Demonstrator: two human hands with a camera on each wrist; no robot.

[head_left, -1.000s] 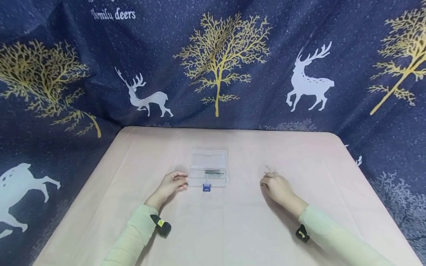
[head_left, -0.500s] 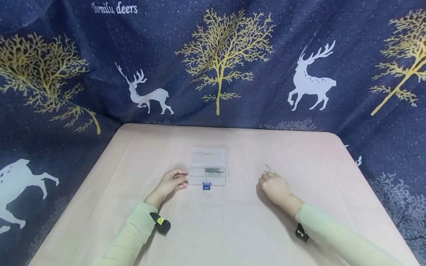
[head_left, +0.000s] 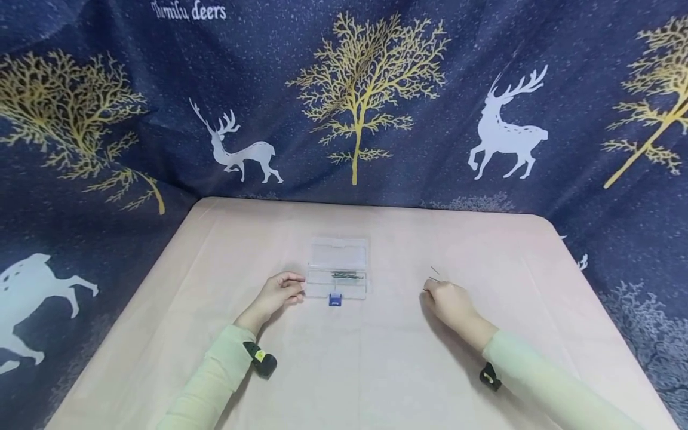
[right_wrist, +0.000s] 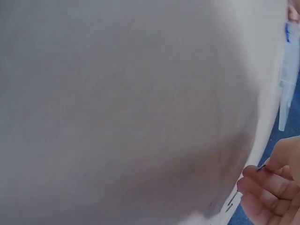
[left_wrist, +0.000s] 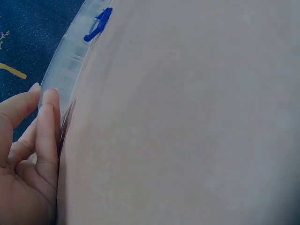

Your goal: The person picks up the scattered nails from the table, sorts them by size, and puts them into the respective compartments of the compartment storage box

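A clear plastic box (head_left: 317, 292) with a blue latch (head_left: 335, 300) lies with its lid raised on the table. Several thin, dark greenish rods (head_left: 348, 275) lie in its back compartment. My left hand (head_left: 274, 298) holds the box's left end, thumb and fingertips at the corner in the left wrist view. Off to the right, my right hand (head_left: 451, 301) pinches a thin dark pin (right_wrist: 261, 167) between thumb and forefinger; most of it is hidden by the fingers. Two similar pins show on the table just beyond the knuckles, the farther pin (head_left: 435, 270) lying apart from the hand.
A pale pink cloth covers the table (head_left: 344, 370). Behind it hangs a dark blue curtain (head_left: 419, 149) printed with white deer and yellow trees. Both sleeves carry a black wrist camera, such as the left one (head_left: 262, 361).
My right hand has shifted slightly, and a dark pin tip now shows at its fingertips. The left hand stays at the box. The head view has tilted a little.
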